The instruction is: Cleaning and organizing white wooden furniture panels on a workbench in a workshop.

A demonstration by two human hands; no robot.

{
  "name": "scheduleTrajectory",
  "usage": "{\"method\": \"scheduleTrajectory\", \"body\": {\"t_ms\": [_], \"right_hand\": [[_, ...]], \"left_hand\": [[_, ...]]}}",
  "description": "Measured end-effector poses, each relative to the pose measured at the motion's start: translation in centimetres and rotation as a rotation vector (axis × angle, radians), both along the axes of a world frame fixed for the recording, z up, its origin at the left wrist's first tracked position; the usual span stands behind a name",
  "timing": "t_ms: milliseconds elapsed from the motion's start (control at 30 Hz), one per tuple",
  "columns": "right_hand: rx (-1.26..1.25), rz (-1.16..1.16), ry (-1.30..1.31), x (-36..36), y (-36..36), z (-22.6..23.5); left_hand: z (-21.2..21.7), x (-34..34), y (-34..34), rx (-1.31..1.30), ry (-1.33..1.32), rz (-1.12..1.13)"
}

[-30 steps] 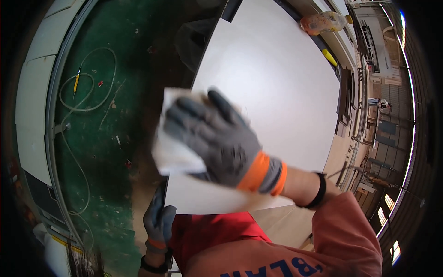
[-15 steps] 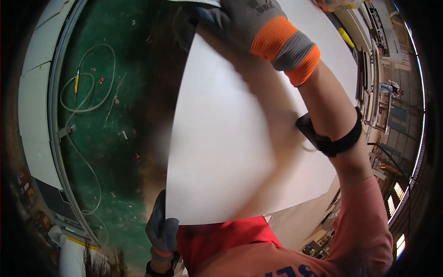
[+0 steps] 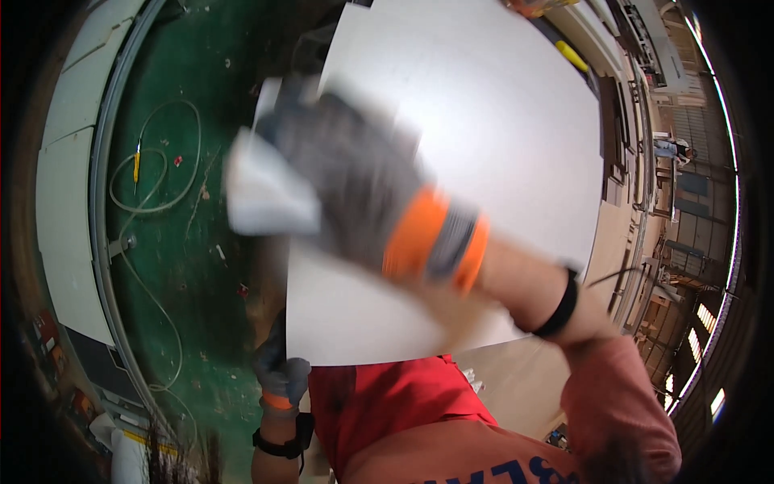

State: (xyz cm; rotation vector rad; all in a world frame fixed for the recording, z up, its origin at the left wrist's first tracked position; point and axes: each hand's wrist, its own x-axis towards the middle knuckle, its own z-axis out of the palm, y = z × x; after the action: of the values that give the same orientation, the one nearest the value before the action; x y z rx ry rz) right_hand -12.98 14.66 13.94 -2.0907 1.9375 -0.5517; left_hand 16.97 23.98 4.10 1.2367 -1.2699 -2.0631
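Right hand (image 3: 347, 173) grips white pad (image 3: 278, 192) (blurred) over left edge of white panel (image 3: 492, 169), long axis running away; left hand (image 3: 282, 375) clasps near-left corner.

Your blurred right hand (image 3: 347, 173) held a white cloth (image 3: 274, 192) just past the left edge of the white panel (image 3: 500, 153); your left hand (image 3: 279, 369) grasped its near left corner. A yellow tool (image 3: 136, 167) lay farther left.

The floor (image 3: 184, 278) is green. A thin hose (image 3: 199, 141) lies on it in loops, near a yellow tool (image 3: 136, 167). Small red and white scraps (image 3: 243, 289) lie there too. What holds the white board (image 3: 500, 161) up is hidden.
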Motion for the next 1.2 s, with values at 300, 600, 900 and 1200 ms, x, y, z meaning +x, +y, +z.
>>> {"method": "scheduleTrajectory", "body": {"t_ms": [300,600,900,1200], "right_hand": [[0.261,0.358,-0.313,12.0,14.1,1.3],[0.361,0.041,-0.168,5.4,29.9,4.0],[-0.055,-0.210,-0.163,13.9,20.1,0.2],[0.089,-0.624,-0.212,8.7,29.0,0.6]], "left_hand": [[0.0,-1.2,-1.6,-0.067,0.167,-0.035],[0.1,3.7,-3.3,-1.029,-0.373,-0.439],[0.2,0.5,-3.7,0.146,0.417,0.102],[6.8,-7.4,-6.6,-0.229,0.210,-0.111]]}}
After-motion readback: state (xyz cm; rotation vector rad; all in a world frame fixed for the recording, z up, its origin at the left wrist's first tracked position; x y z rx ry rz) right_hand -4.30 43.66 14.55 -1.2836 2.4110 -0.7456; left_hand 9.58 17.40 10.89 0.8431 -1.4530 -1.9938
